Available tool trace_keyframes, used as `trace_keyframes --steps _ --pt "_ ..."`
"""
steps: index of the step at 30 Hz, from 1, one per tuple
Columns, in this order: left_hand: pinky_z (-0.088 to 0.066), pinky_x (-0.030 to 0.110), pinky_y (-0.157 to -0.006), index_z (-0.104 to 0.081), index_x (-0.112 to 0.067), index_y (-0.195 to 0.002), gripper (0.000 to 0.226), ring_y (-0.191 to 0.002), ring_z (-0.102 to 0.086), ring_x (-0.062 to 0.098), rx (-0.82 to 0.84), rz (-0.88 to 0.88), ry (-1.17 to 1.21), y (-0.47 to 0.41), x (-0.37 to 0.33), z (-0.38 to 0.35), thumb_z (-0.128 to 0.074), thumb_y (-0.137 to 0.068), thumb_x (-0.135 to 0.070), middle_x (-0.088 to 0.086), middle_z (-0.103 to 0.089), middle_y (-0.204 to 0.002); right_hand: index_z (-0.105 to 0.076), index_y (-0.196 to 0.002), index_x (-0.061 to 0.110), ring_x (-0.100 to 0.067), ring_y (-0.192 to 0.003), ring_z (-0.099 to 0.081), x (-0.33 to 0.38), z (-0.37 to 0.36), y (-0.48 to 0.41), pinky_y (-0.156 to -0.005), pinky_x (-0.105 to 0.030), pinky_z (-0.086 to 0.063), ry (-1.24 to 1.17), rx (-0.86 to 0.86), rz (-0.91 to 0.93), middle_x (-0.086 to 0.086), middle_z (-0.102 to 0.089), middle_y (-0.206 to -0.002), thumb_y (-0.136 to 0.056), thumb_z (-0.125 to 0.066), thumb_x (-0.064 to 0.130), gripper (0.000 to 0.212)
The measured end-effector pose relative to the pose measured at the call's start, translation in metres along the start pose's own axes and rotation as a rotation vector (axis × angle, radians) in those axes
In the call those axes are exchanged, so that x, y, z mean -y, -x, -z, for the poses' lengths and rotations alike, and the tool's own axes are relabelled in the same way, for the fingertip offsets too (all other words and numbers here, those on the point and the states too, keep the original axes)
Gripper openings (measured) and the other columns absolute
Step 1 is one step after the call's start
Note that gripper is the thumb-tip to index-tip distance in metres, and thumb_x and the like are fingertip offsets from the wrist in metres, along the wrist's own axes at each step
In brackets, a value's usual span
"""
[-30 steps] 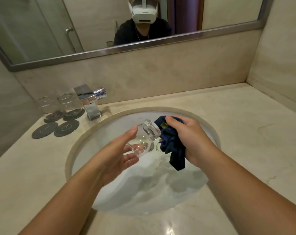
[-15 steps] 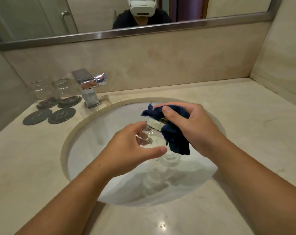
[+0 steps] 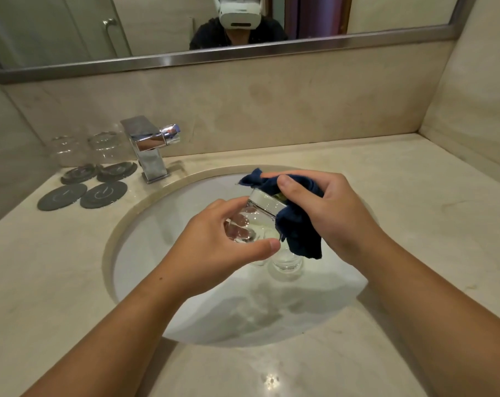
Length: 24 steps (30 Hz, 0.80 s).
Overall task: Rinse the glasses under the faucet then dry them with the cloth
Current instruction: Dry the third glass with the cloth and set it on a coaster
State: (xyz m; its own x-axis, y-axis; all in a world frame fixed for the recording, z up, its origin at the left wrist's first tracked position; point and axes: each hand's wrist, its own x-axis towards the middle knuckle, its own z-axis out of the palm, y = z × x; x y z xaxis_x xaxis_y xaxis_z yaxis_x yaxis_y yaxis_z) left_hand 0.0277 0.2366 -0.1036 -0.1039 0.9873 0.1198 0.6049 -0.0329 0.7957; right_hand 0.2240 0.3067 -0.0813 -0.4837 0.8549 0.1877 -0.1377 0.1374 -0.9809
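Note:
Over the white sink [image 3: 163, 253] my left hand [image 3: 214, 247] grips the base of a clear glass [image 3: 254, 216], tilted with its rim toward the right. My right hand [image 3: 334, 213] holds a dark blue cloth [image 3: 297, 230] pressed into and around that rim. Another clear glass [image 3: 287, 260] stands in the basin just below the cloth, partly hidden by it. The chrome faucet [image 3: 150, 144] is at the back left, with no water running. Two more clear glasses [image 3: 67, 151] [image 3: 105, 146] stand left of the faucet.
Two of the dark round coasters [image 3: 62, 196] [image 3: 103, 194] lie bare on the beige counter [image 3: 415, 196] left of the sink; the two standing glasses rest on two others. A mirror [image 3: 71, 30] spans the wall behind, and a side wall closes the right end.
The cloth went from beside the glass's mouth to over and into its rim. My left hand shifted its grip around the glass's base, and both hands came closer together.

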Motion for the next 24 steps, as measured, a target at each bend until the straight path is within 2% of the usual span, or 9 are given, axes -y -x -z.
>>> trace_keyframes --steps 2,5,9,10,12,15,19,21,24 --pt "-0.060 0.035 -0.096 -0.061 -0.039 -0.147 0.097 -0.106 -0.071 0.005 -0.034 0.019 -0.039 0.0002 0.0000 -0.0001 -0.083 -0.061 -0.078 -0.016 -0.066 -0.121 -0.084 -0.103 0.020 -0.035 -0.058 -0.052 0.0014 -0.0020 0.0015 -0.054 -0.047 -0.040 0.016 -0.015 -0.001 -0.026 -0.057 -0.066 -0.108 -0.059 0.021 0.026" --pt "-0.058 0.031 -0.095 -0.059 -0.035 -0.149 0.088 -0.104 -0.069 0.003 -0.102 0.057 -0.050 -0.0007 -0.0006 0.0003 -0.093 -0.072 -0.060 -0.016 -0.063 -0.120 -0.081 -0.108 0.015 -0.031 -0.055 -0.058 0.0015 -0.0028 0.0018 -0.053 -0.054 -0.052 0.073 -0.046 0.023 -0.021 -0.062 -0.065 -0.108 -0.060 0.019 0.021" --pt "-0.057 0.034 -0.098 -0.059 -0.036 -0.148 0.084 -0.107 -0.068 0.005 -0.131 0.068 -0.043 -0.0024 0.0000 0.0006 -0.093 -0.073 -0.054 -0.014 -0.062 -0.120 -0.077 -0.114 0.007 -0.023 -0.046 -0.054 -0.0001 0.0009 0.0004 -0.050 -0.037 -0.051 0.084 -0.053 0.022 0.001 -0.057 -0.051 -0.108 -0.059 0.018 0.022" --pt "-0.057 0.034 -0.099 -0.059 -0.037 -0.147 0.083 -0.108 -0.068 0.006 -0.134 0.067 -0.040 -0.0022 0.0005 0.0006 -0.093 -0.073 -0.054 -0.014 -0.062 -0.119 -0.077 -0.114 0.007 -0.024 -0.046 -0.052 0.0002 0.0015 0.0002 -0.053 -0.038 -0.051 0.080 -0.052 0.023 0.003 -0.056 -0.051 -0.108 -0.058 0.018 0.022" --pt "-0.057 0.031 -0.098 -0.060 -0.041 -0.145 0.081 -0.108 -0.068 0.005 -0.142 0.052 -0.028 -0.0019 0.0004 0.0011 -0.093 -0.073 -0.054 -0.015 -0.062 -0.119 -0.078 -0.112 0.007 -0.025 -0.047 -0.050 0.0005 0.0022 0.0000 -0.055 -0.046 -0.047 0.048 -0.057 0.017 0.000 -0.053 -0.051 -0.109 -0.058 0.017 0.022" --pt "-0.056 0.025 -0.095 -0.055 -0.059 -0.126 0.068 -0.108 -0.068 0.002 -0.158 0.013 0.052 -0.0013 -0.0021 0.0017 -0.091 -0.069 -0.057 -0.017 -0.063 -0.119 -0.078 -0.112 0.007 -0.027 -0.048 -0.047 0.0002 0.0014 0.0006 -0.053 -0.044 -0.041 -0.016 -0.070 0.010 -0.007 -0.048 -0.055 -0.109 -0.057 0.016 0.023" --pt "-0.051 0.009 -0.089 -0.046 -0.058 -0.132 0.083 -0.110 -0.064 -0.008 -0.187 -0.065 0.067 0.0015 -0.0051 -0.0002 -0.083 -0.059 -0.067 -0.019 -0.062 -0.122 -0.080 -0.112 0.015 -0.022 -0.057 -0.062 0.0019 -0.0044 0.0016 -0.053 -0.031 -0.054 0.010 -0.123 0.063 -0.024 -0.069 -0.078 -0.108 -0.059 0.017 0.021" --pt "-0.048 0.005 -0.089 -0.049 -0.060 -0.131 0.079 -0.111 -0.064 -0.008 -0.192 -0.125 0.058 0.0028 -0.0075 -0.0002 -0.083 -0.061 -0.066 -0.018 -0.061 -0.119 -0.080 -0.111 0.019 -0.025 -0.062 -0.064 0.0016 -0.0059 0.0010 -0.059 -0.034 -0.056 -0.004 -0.136 0.067 -0.025 -0.074 -0.090 -0.108 -0.060 0.019 0.020" --pt "-0.043 0.002 -0.089 -0.040 -0.072 -0.124 0.071 -0.110 -0.061 -0.013 -0.206 -0.208 -0.030 0.0035 -0.0081 0.0017 -0.080 -0.065 -0.067 -0.021 -0.058 -0.115 -0.081 -0.110 0.019 -0.029 -0.056 -0.058 0.0022 -0.0071 0.0019 -0.052 -0.043 -0.047 -0.006 -0.118 0.064 -0.015 -0.069 -0.071 -0.107 -0.061 0.016 0.021"
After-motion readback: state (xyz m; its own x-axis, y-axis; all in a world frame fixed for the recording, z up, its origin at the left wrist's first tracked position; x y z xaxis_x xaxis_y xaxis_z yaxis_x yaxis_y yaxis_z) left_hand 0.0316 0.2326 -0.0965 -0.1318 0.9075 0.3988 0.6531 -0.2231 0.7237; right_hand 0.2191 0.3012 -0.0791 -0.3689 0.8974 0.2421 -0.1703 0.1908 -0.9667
